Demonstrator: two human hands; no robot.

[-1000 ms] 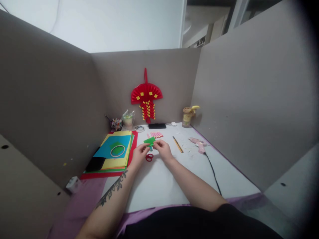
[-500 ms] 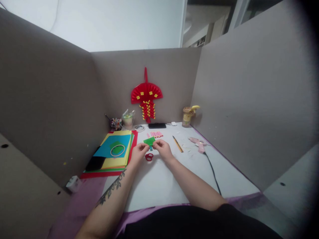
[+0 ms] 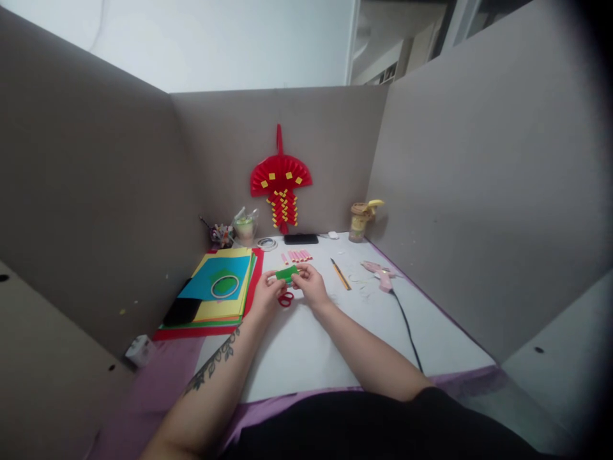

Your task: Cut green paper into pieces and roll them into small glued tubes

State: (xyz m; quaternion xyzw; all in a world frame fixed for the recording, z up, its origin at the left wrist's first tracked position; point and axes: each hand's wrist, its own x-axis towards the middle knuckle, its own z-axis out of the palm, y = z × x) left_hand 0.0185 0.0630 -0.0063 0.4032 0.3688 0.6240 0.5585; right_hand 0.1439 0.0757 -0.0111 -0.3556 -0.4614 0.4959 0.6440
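Observation:
Between my hands is a small piece of green paper, its near edge curling up. My left hand pinches its left end, and my right hand pinches the right end with the thumb over the near edge. Just below the paper, red-handled scissors lie on the table, their blades hidden under my hands. Beyond my fingers sits a row of small pink paper rolls. A pencil-like yellow stick lies to the right of my right hand.
Stacked coloured paper with a ring on top lies left. A pink glue gun with a black cord is at right. Behind are a phone, a drink cup and a red paper decoration on the partition.
The green paper, flat and tilted before, is now bent along its near edge. My fingers have closed in around its ends. The view has shifted slightly.

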